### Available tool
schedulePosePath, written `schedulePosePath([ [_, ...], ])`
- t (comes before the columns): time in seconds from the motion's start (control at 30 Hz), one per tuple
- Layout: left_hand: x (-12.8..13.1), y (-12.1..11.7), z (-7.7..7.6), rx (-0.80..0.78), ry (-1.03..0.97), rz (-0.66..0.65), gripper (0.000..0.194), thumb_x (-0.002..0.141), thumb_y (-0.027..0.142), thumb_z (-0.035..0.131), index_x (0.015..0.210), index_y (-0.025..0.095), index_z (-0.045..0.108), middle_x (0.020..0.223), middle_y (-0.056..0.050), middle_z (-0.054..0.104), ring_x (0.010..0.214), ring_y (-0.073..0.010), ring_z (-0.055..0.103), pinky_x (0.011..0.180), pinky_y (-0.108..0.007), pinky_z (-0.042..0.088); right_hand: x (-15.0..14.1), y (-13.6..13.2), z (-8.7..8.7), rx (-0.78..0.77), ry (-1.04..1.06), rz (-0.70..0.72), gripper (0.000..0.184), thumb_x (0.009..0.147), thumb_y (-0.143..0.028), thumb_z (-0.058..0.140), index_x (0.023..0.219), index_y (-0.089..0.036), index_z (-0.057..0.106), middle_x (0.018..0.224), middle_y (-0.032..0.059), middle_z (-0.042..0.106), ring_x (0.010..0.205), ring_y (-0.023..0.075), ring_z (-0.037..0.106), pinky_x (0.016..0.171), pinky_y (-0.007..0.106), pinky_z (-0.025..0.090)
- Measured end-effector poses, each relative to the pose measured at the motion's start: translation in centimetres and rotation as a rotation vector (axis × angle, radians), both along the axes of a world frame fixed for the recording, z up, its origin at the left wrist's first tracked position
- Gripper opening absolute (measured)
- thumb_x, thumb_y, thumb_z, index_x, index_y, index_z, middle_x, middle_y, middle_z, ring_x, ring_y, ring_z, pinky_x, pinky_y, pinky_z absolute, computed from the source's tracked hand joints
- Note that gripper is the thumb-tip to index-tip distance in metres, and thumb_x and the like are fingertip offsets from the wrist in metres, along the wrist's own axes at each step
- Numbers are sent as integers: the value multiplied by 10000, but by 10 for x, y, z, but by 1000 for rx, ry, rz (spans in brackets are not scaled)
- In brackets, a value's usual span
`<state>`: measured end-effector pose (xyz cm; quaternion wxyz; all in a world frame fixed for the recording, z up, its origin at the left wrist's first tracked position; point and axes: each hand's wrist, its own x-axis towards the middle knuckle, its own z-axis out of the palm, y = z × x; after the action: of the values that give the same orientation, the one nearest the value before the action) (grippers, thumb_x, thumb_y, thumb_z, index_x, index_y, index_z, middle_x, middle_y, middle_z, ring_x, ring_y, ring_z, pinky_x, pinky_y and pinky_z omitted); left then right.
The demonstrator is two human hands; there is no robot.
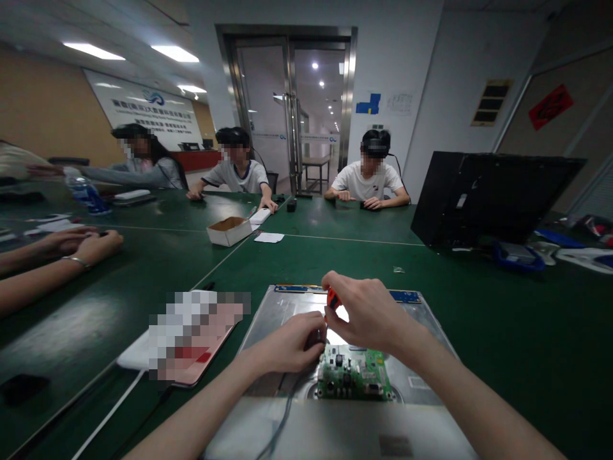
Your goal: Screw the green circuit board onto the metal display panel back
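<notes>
One metal panel (287, 303) lay nearest the camera, flat beneath both hands; one green board (354, 374) sat on it, on the near side of the right hand (368, 313) and just right of the left hand (297, 342); one dark wire (290, 406) ran from beneath the left hand toward the panel's near edge; one red-and-black tool (333, 299) was pinched between the right hand's thumb and fingers; the left hand's fingers curled in beside it, though what they pinched I could not tell; work seemed partway, the board bare and the tool held ready; what remained unfastened, the hands hid; counted: two hands, one of each thing.
</notes>
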<state>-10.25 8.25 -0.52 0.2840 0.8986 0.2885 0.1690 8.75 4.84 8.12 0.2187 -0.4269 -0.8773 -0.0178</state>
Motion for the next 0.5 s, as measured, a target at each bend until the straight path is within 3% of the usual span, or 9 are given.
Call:
schedulePosePath([
  [0.17,0,0,-2,10,24,12,59,762,127,483,796,172,499,721,-1,513,627,-153,452,555,-252,343,0,3,-2,-2,-14,-17,137,876,-309,512,945,-205,457,779,2,646,610,144,555,522,258,230],
  [0.33,0,0,-3,3,-4,-1,118,758,120,485,856,167,530,773,-17,553,660,-162,480,590,-259,369,1,3,-3,-5,21,11,195,805,-211,526,978,-202,437,788,-4,640,610,143,560,519,256,240],
  [0.5,0,0,-1,17,13,-3,99,740,113,488,814,168,523,761,-12,542,653,-158,473,585,-258,364,1,2,-2,-9,3,1,175,842,-289,547,960,-210,445,782,-7,648,606,147,565,515,253,226],
])
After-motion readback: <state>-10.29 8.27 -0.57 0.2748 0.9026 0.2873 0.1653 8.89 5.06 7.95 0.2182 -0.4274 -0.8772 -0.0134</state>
